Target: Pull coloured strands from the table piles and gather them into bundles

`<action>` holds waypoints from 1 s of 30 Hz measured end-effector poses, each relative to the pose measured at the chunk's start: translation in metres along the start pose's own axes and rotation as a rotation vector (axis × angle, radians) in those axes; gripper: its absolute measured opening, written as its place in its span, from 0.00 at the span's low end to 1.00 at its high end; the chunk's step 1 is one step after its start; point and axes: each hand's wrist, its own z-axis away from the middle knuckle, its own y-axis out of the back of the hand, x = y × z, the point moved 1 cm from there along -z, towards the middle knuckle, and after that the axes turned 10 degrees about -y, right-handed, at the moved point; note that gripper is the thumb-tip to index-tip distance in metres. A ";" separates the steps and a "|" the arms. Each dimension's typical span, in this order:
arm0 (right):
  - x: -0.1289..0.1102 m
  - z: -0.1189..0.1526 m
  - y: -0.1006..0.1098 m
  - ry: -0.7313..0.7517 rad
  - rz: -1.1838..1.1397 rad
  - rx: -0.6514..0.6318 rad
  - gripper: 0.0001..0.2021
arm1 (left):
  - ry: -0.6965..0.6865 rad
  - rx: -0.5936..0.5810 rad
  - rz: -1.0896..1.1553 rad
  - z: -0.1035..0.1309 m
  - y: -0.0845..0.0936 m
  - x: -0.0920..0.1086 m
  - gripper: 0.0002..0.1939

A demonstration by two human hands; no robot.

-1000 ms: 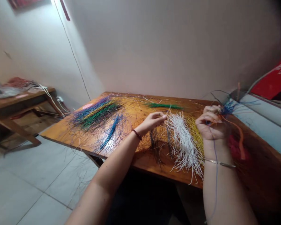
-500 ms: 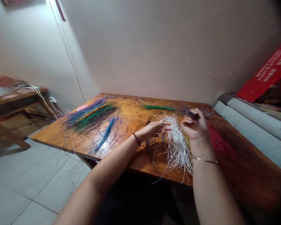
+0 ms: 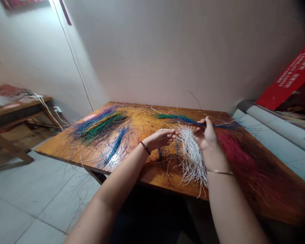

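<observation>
My right hand (image 3: 205, 135) is closed around a bundle of thin blue strands (image 3: 223, 126), held level above the back right of the table. The strands stick out on both sides of the fist, their left end over a green bundle (image 3: 165, 116). My left hand (image 3: 165, 135) has its fingers curled together in a pinch beside the top of a white bundle of strands (image 3: 191, 152). Whether anything is between those fingertips is too small to tell. Between my forearms, the white bundle lies fanned toward the front edge.
The wooden table (image 3: 139, 118) also bears a mixed purple, yellow and green pile (image 3: 101, 123), a small blue bundle (image 3: 115, 145) and a red bundle (image 3: 236, 152). Rolled sheets (image 3: 277, 125) and a red box (image 3: 287, 74) stand at the right. A side table (image 3: 20, 108) is at left.
My right hand has turned and shifted slightly left; the blue bundle now stretches out sideways. My left hand has drawn back left a little, its spread fingers now curled together.
</observation>
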 end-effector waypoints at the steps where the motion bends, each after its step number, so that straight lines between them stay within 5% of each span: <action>1: -0.001 0.000 0.000 0.000 -0.014 -0.006 0.14 | -0.008 0.006 -0.005 0.000 0.000 0.000 0.09; 6: -0.009 -0.002 0.004 -0.115 -0.239 -0.060 0.13 | -0.011 0.043 -0.003 0.001 -0.003 0.005 0.10; 12: -0.022 -0.005 0.019 -0.224 -0.696 -0.312 0.11 | -0.036 0.089 0.067 0.003 -0.001 0.011 0.08; 17: -0.024 -0.003 0.019 -0.226 -0.641 -0.316 0.11 | -0.101 0.174 0.158 0.004 -0.002 0.021 0.08; 20: -0.022 0.000 0.012 -0.198 -0.461 -0.216 0.13 | -0.203 0.273 0.094 0.019 -0.014 0.045 0.09; 23: -0.018 0.003 0.006 -0.121 -0.270 -0.112 0.13 | -0.368 0.412 -0.251 0.053 -0.033 0.084 0.10; 27: -0.007 0.005 -0.002 -0.020 -0.103 -0.081 0.14 | -0.655 0.699 -1.044 0.110 -0.058 0.149 0.13; 30: 0.002 0.006 -0.008 0.007 -0.007 -0.065 0.16 | -0.501 0.880 -1.737 0.133 -0.059 0.183 0.15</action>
